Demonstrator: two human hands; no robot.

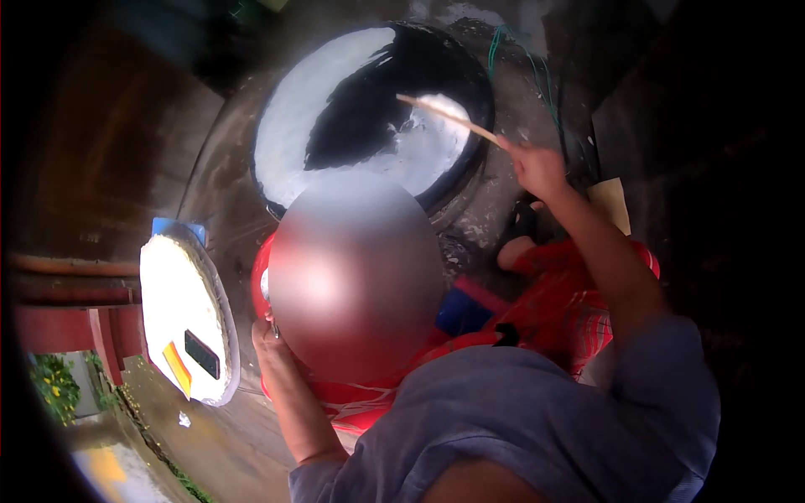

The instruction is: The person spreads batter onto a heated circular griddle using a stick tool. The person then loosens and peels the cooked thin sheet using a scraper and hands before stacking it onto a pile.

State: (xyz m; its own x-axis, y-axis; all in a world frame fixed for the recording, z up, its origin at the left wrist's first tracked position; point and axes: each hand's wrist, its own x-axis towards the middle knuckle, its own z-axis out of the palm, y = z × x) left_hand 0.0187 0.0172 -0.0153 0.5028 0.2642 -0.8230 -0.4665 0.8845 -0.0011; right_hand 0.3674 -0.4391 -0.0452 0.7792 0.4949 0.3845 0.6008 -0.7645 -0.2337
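A thin wooden stick (pixel 453 118) is gripped in my right hand (pixel 535 168), its far end over a patch of white batter-like paste (pixel 440 142). Beneath it lies a large round black griddle-like plate (pixel 356 117), coated with a pale film along its left and lower sides and bare dark in the middle. My left hand (pixel 268 333) is closed at the lower left edge of a red rounded container (pixel 262 272); something whitish shows at its edge. A blurred patch covers most of that container and part of my left fingers.
On the left, a round white-topped stand (pixel 172 289) bears a dark phone (pixel 202 355) and a yellow-orange strip (pixel 177 369). A blue object (pixel 178 228) sits behind it. Red patterned cloth (pixel 545 306) covers the legs. Green cord (pixel 528 63) trails at the upper right.
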